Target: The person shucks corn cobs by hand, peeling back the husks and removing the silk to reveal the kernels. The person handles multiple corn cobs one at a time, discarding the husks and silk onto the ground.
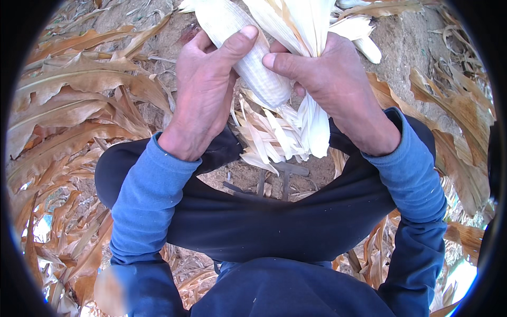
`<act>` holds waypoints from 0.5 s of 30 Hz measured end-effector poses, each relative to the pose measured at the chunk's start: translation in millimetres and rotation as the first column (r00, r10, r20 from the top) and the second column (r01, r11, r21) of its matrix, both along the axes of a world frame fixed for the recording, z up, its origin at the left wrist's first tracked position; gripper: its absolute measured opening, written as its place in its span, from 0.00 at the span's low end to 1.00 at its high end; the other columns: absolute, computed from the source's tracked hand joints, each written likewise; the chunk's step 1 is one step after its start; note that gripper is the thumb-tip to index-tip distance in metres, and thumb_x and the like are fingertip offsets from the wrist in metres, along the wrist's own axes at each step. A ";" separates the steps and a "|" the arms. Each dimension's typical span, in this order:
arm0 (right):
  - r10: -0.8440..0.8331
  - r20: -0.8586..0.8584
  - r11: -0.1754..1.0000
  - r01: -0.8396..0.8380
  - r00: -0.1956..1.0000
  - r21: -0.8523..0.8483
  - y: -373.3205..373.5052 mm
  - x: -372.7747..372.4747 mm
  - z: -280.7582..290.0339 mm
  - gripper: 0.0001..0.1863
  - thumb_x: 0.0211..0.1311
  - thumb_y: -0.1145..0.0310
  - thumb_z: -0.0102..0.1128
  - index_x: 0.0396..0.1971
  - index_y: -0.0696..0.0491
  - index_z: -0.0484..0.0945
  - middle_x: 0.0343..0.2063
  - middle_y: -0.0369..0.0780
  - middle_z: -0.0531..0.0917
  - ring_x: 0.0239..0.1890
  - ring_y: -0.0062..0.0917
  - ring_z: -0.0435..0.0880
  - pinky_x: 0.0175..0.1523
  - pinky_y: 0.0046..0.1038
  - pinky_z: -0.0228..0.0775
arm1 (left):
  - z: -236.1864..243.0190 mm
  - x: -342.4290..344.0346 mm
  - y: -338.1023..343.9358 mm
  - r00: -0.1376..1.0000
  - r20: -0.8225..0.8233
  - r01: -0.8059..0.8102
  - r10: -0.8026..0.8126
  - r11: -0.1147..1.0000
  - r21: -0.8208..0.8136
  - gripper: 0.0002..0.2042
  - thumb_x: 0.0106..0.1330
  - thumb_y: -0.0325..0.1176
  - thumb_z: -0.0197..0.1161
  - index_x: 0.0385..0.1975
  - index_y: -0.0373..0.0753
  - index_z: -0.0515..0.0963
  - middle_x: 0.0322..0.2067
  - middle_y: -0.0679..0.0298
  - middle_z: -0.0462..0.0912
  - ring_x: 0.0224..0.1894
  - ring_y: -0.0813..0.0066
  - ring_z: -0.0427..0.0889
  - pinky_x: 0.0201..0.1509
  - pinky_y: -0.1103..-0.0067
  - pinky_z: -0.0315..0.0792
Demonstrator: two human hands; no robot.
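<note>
An ear of corn (264, 79) with pale kernels, its far part wrapped in whitish husk, lies slanted between my hands. My left hand (211, 79) is closed around its left side, the thumb lying along the top. In my right hand (327, 84) a bunch of peeled-back husk leaves (309, 26) is gripped, thumb pressed toward the ear; leaf ends hang below the fist. Some fingertips are hidden behind the ear and the husk. Beneath the hands, loose strips of pale husk (274, 129) lie heaped on the ground.
Dry brown corn leaves (74, 100) cover the ground at left, and more (449, 116) lie at right. Another pale ear (368, 48) rests beyond my right hand. My crossed legs (274, 227) frame bare soil (248, 174) with dark stick-like pieces on it.
</note>
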State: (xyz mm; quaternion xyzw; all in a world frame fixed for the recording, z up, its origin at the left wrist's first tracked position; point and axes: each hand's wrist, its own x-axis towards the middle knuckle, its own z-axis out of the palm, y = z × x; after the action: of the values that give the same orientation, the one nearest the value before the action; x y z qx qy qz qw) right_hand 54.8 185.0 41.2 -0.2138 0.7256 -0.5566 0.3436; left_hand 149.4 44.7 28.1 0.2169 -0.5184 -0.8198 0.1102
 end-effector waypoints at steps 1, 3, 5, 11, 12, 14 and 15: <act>-0.014 -0.006 1.000 0.014 1.000 -0.009 0.2 0.2 -3.3 0.13 0.57 0.64 0.69 0.35 0.58 0.80 0.23 0.33 0.80 0.22 0.12 0.74 0.26 0.16 0.64 | -1.6 -1.3 -0.3 1.000 -0.014 -0.007 0.007 1.000 0.019 0.22 0.66 0.35 0.65 0.53 0.26 0.69 0.48 0.53 0.78 0.51 0.68 0.80 0.57 0.72 0.75; -0.045 -0.003 0.999 0.045 0.999 -0.031 0.9 -3.3 -10.8 0.13 0.57 0.65 0.69 0.36 0.59 0.80 0.23 0.34 0.80 0.22 0.12 0.74 0.26 0.16 0.64 | -2.6 -2.5 0.9 0.999 -0.039 -0.022 0.024 0.999 0.044 0.22 0.64 0.34 0.67 0.51 0.26 0.69 0.46 0.52 0.79 0.48 0.67 0.81 0.54 0.74 0.77; -0.046 -0.002 0.998 0.046 0.999 -0.042 0.8 -4.9 -13.4 0.14 0.57 0.65 0.68 0.37 0.59 0.80 0.24 0.34 0.81 0.23 0.12 0.74 0.26 0.16 0.63 | -1.4 -2.3 1.8 0.997 -0.057 -0.044 0.047 0.998 0.050 0.22 0.64 0.34 0.67 0.52 0.26 0.69 0.46 0.53 0.79 0.48 0.68 0.81 0.55 0.73 0.77; -0.016 0.067 0.999 0.019 0.998 -0.038 1.7 -5.2 -9.5 0.14 0.59 0.66 0.66 0.40 0.60 0.80 0.27 0.35 0.81 0.25 0.12 0.74 0.27 0.17 0.64 | -5.2 -2.3 -1.9 0.997 -0.077 -0.009 0.019 0.991 0.134 0.22 0.64 0.32 0.67 0.52 0.28 0.69 0.47 0.55 0.78 0.48 0.70 0.81 0.54 0.73 0.77; -0.014 0.070 1.000 0.015 0.997 -0.022 1.7 -6.0 -11.2 0.14 0.60 0.66 0.66 0.40 0.60 0.80 0.27 0.35 0.81 0.25 0.13 0.74 0.27 0.17 0.64 | -4.8 -2.4 -0.7 0.997 -0.074 -0.017 0.026 0.992 0.127 0.22 0.64 0.33 0.66 0.52 0.28 0.69 0.47 0.55 0.79 0.48 0.70 0.81 0.54 0.73 0.77; -0.007 0.063 1.000 0.008 0.998 -0.022 1.6 -5.5 -11.3 0.15 0.61 0.65 0.65 0.41 0.60 0.80 0.28 0.35 0.81 0.25 0.13 0.74 0.28 0.18 0.64 | -2.6 -2.9 2.1 0.997 -0.068 -0.031 0.039 0.993 0.112 0.21 0.65 0.33 0.66 0.52 0.28 0.69 0.47 0.55 0.79 0.49 0.70 0.81 0.55 0.73 0.77; 0.000 0.054 0.999 0.002 0.999 -0.039 0.6 -3.9 -10.1 0.15 0.62 0.65 0.65 0.41 0.60 0.79 0.28 0.35 0.81 0.25 0.13 0.73 0.28 0.18 0.64 | -2.9 -2.6 1.3 0.998 -0.063 -0.023 0.030 0.994 0.110 0.21 0.65 0.33 0.66 0.52 0.28 0.69 0.47 0.56 0.79 0.49 0.70 0.80 0.55 0.73 0.77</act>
State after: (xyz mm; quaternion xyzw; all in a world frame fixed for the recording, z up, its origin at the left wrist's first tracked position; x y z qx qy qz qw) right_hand 50.9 185.6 31.1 -0.2049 0.7053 -0.5763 0.3583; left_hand 146.8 46.1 25.2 0.2029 -0.4661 -0.8519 0.1258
